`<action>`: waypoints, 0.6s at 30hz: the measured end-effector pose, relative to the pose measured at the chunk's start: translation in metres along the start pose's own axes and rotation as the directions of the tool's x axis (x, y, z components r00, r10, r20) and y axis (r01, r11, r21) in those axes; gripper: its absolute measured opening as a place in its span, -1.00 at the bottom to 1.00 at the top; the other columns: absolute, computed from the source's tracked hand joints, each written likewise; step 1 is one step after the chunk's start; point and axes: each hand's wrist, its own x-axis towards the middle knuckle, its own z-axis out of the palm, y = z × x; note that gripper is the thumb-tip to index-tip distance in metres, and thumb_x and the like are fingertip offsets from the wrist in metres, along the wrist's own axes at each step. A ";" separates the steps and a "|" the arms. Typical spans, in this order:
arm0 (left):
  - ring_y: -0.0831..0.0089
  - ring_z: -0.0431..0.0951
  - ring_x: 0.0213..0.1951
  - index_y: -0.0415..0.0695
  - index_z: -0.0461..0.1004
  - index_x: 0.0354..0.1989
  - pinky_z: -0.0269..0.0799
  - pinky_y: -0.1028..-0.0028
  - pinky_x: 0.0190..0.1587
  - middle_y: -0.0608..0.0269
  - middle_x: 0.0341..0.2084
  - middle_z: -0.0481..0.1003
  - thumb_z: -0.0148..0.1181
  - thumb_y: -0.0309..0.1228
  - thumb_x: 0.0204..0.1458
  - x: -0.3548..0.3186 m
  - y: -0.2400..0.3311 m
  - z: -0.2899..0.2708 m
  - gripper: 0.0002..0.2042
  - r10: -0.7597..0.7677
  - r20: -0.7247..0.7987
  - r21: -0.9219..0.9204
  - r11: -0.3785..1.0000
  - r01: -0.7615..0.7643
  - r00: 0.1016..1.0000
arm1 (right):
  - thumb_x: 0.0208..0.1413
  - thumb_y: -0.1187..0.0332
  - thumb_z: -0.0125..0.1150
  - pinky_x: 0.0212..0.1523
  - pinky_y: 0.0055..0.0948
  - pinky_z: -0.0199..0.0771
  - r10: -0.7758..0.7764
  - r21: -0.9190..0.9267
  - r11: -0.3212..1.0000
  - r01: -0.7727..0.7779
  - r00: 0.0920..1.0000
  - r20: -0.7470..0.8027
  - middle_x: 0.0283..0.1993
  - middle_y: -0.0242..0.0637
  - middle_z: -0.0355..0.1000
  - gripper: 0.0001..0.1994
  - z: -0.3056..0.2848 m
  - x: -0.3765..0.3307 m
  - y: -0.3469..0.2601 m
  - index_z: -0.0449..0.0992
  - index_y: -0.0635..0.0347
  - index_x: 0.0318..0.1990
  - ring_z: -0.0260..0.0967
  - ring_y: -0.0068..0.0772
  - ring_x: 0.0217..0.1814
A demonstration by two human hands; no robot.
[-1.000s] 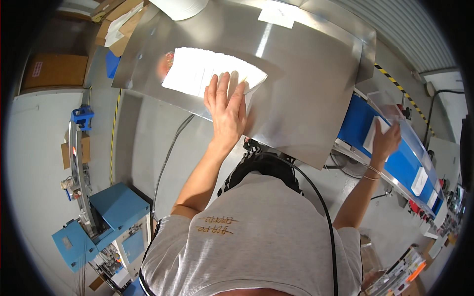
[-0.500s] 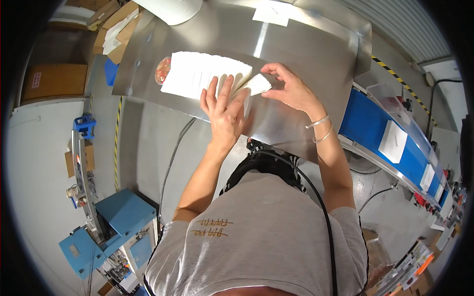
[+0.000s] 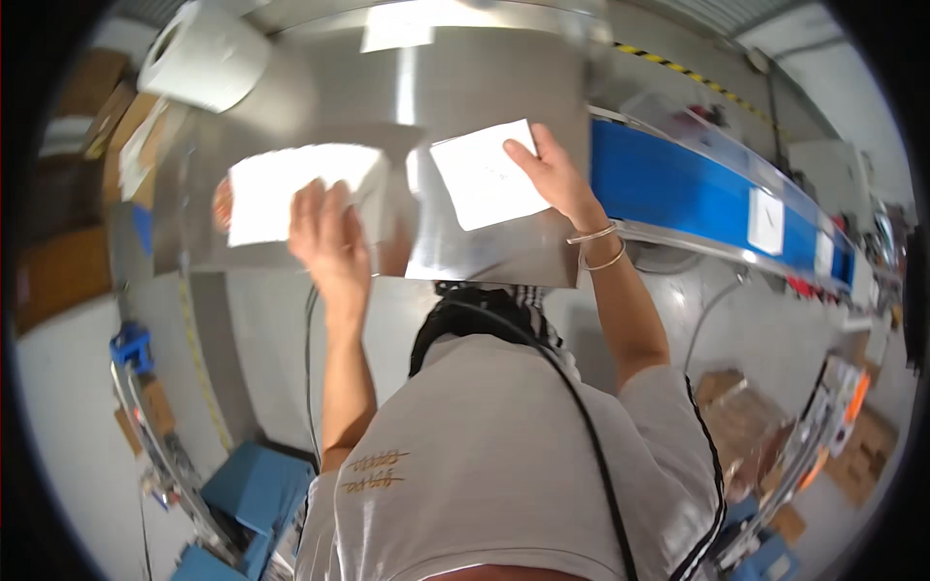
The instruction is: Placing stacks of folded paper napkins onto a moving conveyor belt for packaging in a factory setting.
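Steel table (image 3: 484, 107): left hand (image 3: 329, 232) flat on paper stack (image 3: 281, 189); right hand (image 3: 552, 174) pinches a white sheet (image 3: 484, 174).

Left hand (image 3: 325, 237) covers lower right of white paper stack (image 3: 291, 189). Sheet (image 3: 407, 24) at top centre cut by frame edge. Print on right-hand sheet (image 3: 484, 174) blurred, unreadable. Small labels on blue conveyor (image 3: 678, 189) too small.

Sheet (image 3: 489, 176) white. Stack (image 3: 291, 189) white. Tabletop (image 3: 484, 87) silver, shiny. Belt (image 3: 678, 189) blue, white labels (image 3: 765, 221). Roll (image 3: 203, 53) white. Shirt (image 3: 484, 465) grey. Floor tape (image 3: 678, 68) yellow-black striped.
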 end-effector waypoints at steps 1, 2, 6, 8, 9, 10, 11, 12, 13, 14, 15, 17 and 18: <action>0.03 0.22 0.24 -0.09 0.47 0.06 0.10 0.09 0.23 0.08 0.14 0.35 0.13 -0.55 0.06 0.000 0.000 -0.002 -0.65 -0.007 -0.005 0.017 1.000 0.007 1.000 | 0.21 0.16 0.17 -0.09 -0.48 0.30 -0.096 -0.326 0.944 0.053 0.989 -0.115 -0.23 -0.28 0.39 -0.61 -0.023 -0.006 -0.008 0.37 0.31 -0.01 0.27 -0.46 -0.20; 0.03 0.23 0.23 -0.10 0.48 0.05 0.10 0.09 0.22 0.09 0.13 0.36 0.14 -0.55 0.05 0.001 0.002 -0.002 -0.66 -0.005 -0.005 0.013 1.000 0.005 1.000 | 0.23 0.16 0.12 -0.01 -0.45 0.29 0.112 -0.173 0.973 -0.153 0.968 -0.224 -0.15 -0.25 0.41 -0.62 -0.050 -0.013 0.002 0.38 0.29 0.02 0.29 -0.40 -0.15; 0.05 0.25 0.21 -0.08 0.52 -0.01 0.13 0.13 0.22 0.11 0.11 0.37 0.14 -0.57 0.03 0.002 -0.002 -0.002 -0.68 -0.019 -0.022 -0.044 0.999 0.018 1.000 | 0.32 0.17 -0.09 0.22 -0.36 0.22 0.267 -0.728 0.550 -0.409 0.912 -0.310 0.09 -0.16 0.39 -0.63 -0.184 -0.043 0.059 0.37 0.18 0.14 0.34 -0.28 0.00; 0.06 0.24 0.22 -0.07 0.55 -0.05 0.14 0.13 0.21 0.12 0.11 0.37 0.15 -0.60 0.01 0.006 0.001 0.003 -0.69 -0.017 -0.014 -0.087 0.996 0.016 1.000 | 0.20 -0.04 0.05 0.12 -0.09 0.31 -0.019 -0.702 0.551 -0.452 0.833 -0.552 0.10 -0.08 0.41 -0.44 -0.231 -0.068 0.087 0.34 0.18 0.20 0.42 -0.14 -0.01; 0.05 0.24 0.22 -0.05 0.55 -0.05 0.14 0.14 0.22 0.12 0.11 0.37 0.17 -0.60 -0.02 0.002 -0.001 0.004 -0.67 -0.021 -0.041 -0.096 0.995 0.017 0.999 | 0.14 -0.06 0.12 0.11 -0.08 0.32 -0.075 -0.754 0.289 -0.590 0.771 -0.632 0.09 -0.07 0.41 -0.40 -0.202 -0.060 0.055 0.36 0.22 0.17 0.41 -0.08 -0.02; 0.03 0.23 0.22 -0.03 0.56 -0.08 0.13 0.15 0.22 0.12 0.11 0.38 0.19 -0.62 -0.07 0.000 -0.004 0.005 -0.66 -0.022 -0.055 -0.074 0.997 0.018 0.998 | 0.08 -0.08 0.19 0.10 -0.08 0.33 -0.170 -0.717 0.009 -0.697 0.706 -0.688 0.07 -0.06 0.42 -0.36 -0.176 -0.056 0.014 0.37 0.27 0.14 0.41 -0.03 -0.03; 0.03 0.23 0.22 -0.03 0.57 -0.11 0.12 0.14 0.22 0.12 0.11 0.38 0.20 -0.63 -0.09 0.000 0.001 0.009 -0.66 -0.029 -0.072 -0.081 0.996 0.023 0.997 | 0.05 -0.05 0.23 0.10 -0.13 0.34 -0.308 -0.821 0.098 -0.562 0.768 -0.562 0.05 -0.03 0.42 -0.38 -0.171 -0.056 0.010 0.39 0.29 0.10 0.40 -0.01 -0.03; 0.02 0.23 0.22 -0.03 0.58 -0.13 0.12 0.13 0.23 0.12 0.11 0.38 0.20 -0.63 -0.11 0.001 0.005 0.008 -0.67 -0.033 -0.088 -0.086 0.996 0.025 0.996 | 0.02 -0.03 0.27 0.10 -0.17 0.35 -0.448 -0.900 0.168 -0.402 0.783 -0.433 0.03 -0.01 0.42 -0.39 -0.162 -0.051 0.004 0.41 0.31 0.06 0.40 0.01 -0.03; 0.03 0.25 0.22 -0.04 0.58 -0.15 0.12 0.16 0.23 0.10 0.11 0.38 0.20 -0.58 -0.03 0.001 0.007 0.005 -0.74 -0.020 -0.086 -0.051 0.999 0.016 0.996 | -0.01 0.11 0.36 0.09 -0.25 0.38 -0.399 -0.898 0.406 -0.168 0.851 -0.340 0.01 -0.08 0.46 -0.45 -0.142 -0.037 0.002 0.40 0.23 0.09 0.40 -0.15 0.09; 0.03 0.24 0.22 -0.03 0.58 -0.16 0.10 0.16 0.23 0.12 0.11 0.38 0.21 -0.57 -0.03 0.000 0.006 0.006 -0.75 -0.011 -0.081 -0.041 0.999 0.008 0.997 | -0.02 0.18 0.38 0.12 -0.27 0.37 -0.331 -0.805 0.592 0.039 0.922 -0.199 0.04 -0.12 0.44 -0.46 -0.104 -0.026 -0.010 0.40 0.19 0.10 0.39 -0.17 0.11; 0.03 0.24 0.23 -0.02 0.59 -0.17 0.09 0.15 0.24 0.13 0.12 0.38 0.21 -0.57 -0.04 -0.001 0.005 0.005 -0.75 -0.002 -0.077 -0.030 1.000 0.000 0.997 | -0.04 0.25 0.39 0.15 -0.29 0.35 -0.298 -0.626 0.750 0.214 0.954 -0.032 0.07 -0.16 0.43 -0.47 -0.060 -0.014 -0.028 0.39 0.16 0.11 0.38 -0.19 0.13; 0.04 0.22 0.24 -0.02 0.59 -0.18 0.03 0.13 0.26 0.14 0.12 0.38 0.21 -0.57 -0.04 -0.003 0.003 0.005 -0.76 -0.008 -0.077 -0.027 1.000 0.006 0.997 | -0.06 0.33 0.38 0.14 -0.35 0.36 -0.154 -0.406 0.880 0.246 0.957 0.246 0.15 -0.30 0.34 -0.51 0.006 0.006 -0.050 0.42 0.06 0.08 0.31 -0.22 0.18; 0.01 0.19 0.26 -0.01 0.60 -0.22 -0.01 0.05 0.27 0.15 0.14 0.36 0.22 -0.57 -0.08 -0.003 0.002 0.006 -0.76 -0.002 -0.060 -0.035 0.999 -0.001 0.998 | -0.05 0.35 0.37 0.13 -0.35 0.36 -0.137 -0.347 0.904 0.248 0.940 0.313 0.17 -0.30 0.32 -0.53 0.033 0.016 -0.055 0.42 0.03 0.08 0.29 -0.22 0.19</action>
